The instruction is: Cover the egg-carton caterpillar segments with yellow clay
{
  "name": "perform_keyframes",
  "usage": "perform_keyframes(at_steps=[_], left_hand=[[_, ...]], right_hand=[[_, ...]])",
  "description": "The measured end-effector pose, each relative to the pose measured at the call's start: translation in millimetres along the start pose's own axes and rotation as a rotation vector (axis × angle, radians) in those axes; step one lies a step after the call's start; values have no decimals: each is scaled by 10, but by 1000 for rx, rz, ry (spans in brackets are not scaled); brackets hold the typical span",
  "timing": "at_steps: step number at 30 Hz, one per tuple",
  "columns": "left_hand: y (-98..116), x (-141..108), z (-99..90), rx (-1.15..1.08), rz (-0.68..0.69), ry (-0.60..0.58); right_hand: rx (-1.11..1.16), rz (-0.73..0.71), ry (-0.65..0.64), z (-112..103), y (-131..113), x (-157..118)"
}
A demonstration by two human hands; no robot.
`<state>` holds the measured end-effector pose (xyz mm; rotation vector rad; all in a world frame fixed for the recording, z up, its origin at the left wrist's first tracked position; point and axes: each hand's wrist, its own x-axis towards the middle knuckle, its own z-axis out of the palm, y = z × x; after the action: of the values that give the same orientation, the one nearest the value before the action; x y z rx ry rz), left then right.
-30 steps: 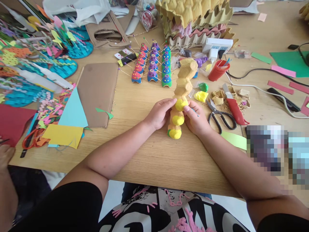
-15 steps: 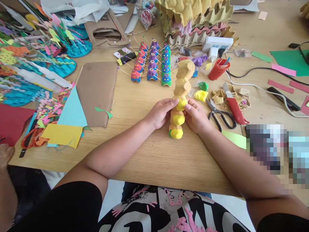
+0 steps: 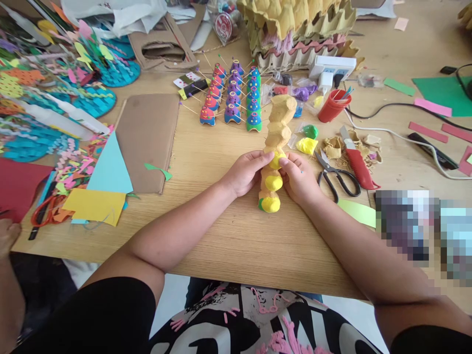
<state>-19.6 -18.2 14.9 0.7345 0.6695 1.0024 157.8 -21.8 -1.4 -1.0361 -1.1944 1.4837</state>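
Between my two hands is a strip cut from an egg carton, held up off the table at a slant. Its nearer bumps carry yellow clay, with a bit of green at the lowest one; the farther bumps are bare tan card. My left hand grips the strip's left side, thumb on the third yellow bump. From the right, my right hand holds it too, its thumb pressed on the same yellow clay. The other fingers are partly hidden behind the strip. Bags of yellow clay and green clay lie just beyond.
Scissors and a red-handled knife lie to the right, near a red cup. Painted carton caterpillars stand in rows behind. Cardboard and paper scraps lie left. Another person's hand is at the left edge.
The far end of the strip has tipped slightly lower. My right thumb has shifted a little left on the yellow clay; otherwise both hands stay in place.
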Motion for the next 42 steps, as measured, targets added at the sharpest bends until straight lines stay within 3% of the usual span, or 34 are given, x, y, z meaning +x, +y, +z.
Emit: perform_keyframes(at_steps=[5, 10, 20, 28, 33, 42], left_hand=[[3, 12, -11, -25, -30, 23], [-21, 13, -26, -44, 3, -19], [-13, 36, -42, -29, -59, -26], [-17, 50, -79, -44, -33, -114], [-20, 93, -121, -88, -71, 11], [-51, 128, -106, -127, -96, 64]], right_hand=[[129, 44, 18, 31, -41, -15], [90, 24, 81, 51, -34, -18], [168, 44, -42, 17, -38, -7], [146, 8, 22, 6, -8, 24], [130, -48, -47, 6, 14, 15], [100, -89, 47, 16, 96, 53]])
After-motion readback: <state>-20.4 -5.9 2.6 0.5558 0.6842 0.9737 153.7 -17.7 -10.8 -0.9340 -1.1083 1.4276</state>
